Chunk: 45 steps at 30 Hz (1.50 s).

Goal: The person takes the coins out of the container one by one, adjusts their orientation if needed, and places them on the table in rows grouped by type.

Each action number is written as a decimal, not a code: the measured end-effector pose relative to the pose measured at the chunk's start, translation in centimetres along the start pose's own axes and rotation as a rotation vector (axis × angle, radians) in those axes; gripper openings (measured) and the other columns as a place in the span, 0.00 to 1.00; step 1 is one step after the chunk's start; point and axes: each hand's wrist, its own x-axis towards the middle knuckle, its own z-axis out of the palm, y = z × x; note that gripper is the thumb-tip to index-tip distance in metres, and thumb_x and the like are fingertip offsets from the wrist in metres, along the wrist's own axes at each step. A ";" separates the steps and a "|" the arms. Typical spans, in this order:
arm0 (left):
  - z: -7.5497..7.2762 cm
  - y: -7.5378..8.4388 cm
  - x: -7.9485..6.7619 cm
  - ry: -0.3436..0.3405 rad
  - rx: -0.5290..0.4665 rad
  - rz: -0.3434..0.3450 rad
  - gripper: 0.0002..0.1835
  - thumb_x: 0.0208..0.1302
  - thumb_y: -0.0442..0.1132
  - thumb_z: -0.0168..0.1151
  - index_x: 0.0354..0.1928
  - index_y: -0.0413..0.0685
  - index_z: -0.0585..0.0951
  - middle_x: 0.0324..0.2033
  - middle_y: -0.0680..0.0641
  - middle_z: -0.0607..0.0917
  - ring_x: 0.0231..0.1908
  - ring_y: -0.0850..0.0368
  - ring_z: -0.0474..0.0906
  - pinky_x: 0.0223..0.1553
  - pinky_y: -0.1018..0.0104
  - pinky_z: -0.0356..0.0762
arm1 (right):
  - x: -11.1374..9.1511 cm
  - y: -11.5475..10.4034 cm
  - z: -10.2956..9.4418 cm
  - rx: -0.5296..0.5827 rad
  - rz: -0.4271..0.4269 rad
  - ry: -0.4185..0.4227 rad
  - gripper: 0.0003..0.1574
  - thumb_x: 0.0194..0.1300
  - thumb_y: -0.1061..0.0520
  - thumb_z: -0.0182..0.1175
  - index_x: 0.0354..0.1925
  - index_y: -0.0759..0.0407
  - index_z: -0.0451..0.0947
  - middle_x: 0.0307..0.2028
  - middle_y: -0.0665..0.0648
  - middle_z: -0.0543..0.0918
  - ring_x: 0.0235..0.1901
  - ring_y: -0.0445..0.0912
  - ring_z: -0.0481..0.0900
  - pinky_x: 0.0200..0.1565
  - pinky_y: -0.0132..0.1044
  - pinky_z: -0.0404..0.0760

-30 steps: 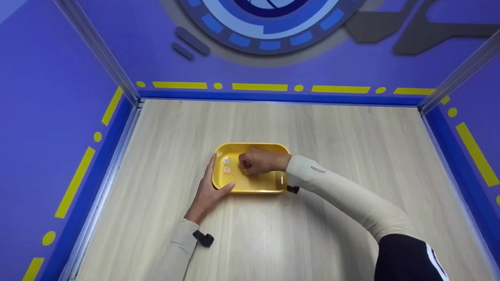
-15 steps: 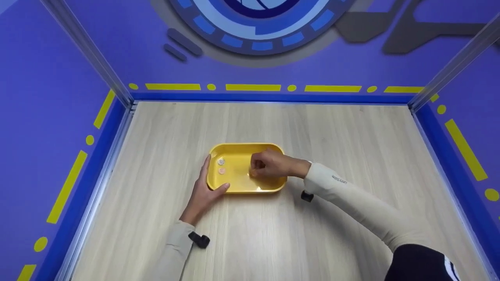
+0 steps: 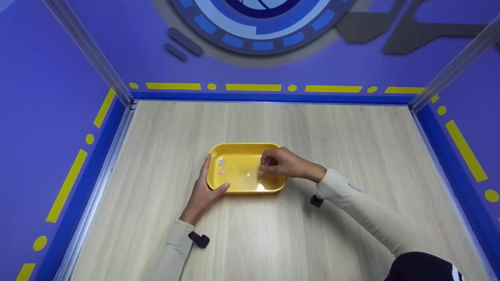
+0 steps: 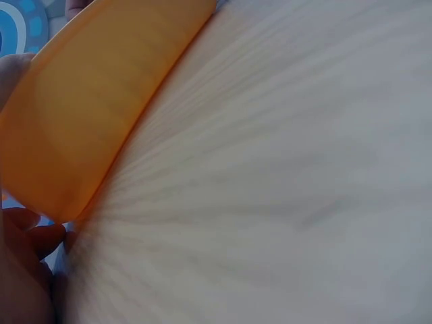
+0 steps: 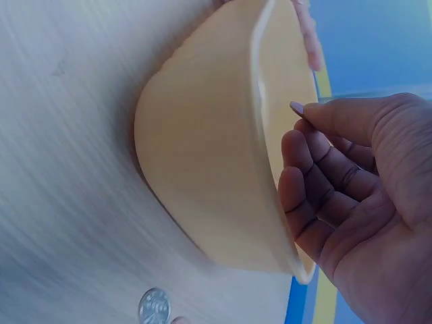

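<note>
A yellow plastic tray (image 3: 238,183) stands on the wooden table. My left hand (image 3: 205,191) holds its left end, the fingers along the outer wall and the thumb over the front rim. Inside, near that end, lie a silver coin (image 3: 221,161) and a copper-coloured coin (image 3: 222,171), one behind the other. Over the tray's right part, my right hand (image 3: 285,163) pinches a small thin coin (image 5: 299,110) between thumb and forefinger, seen nearly edge-on in the right wrist view. The other fingers of that hand are curled in.
Another silver coin (image 5: 154,307) lies on the table outside the tray in the right wrist view, with a pinkish edge of something (image 5: 180,320) beside it. Blue-purple panels (image 3: 250,70) with yellow marks wall the table (image 3: 332,132) at the back and both sides.
My right hand has moved to the right across the tray, its fingertips still together. The left hand keeps its hold, and the two coins at the left end lie as before.
</note>
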 end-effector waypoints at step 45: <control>0.0 0.1 0.0 -0.012 0.002 -0.002 0.63 0.65 0.49 0.80 0.91 0.61 0.46 0.83 0.42 0.66 0.75 0.46 0.72 0.75 0.44 0.67 | -9.6 7.0 -2.1 0.262 0.309 0.386 0.12 0.73 0.58 0.75 0.45 0.66 0.86 0.37 0.65 0.90 0.32 0.50 0.84 0.34 0.34 0.83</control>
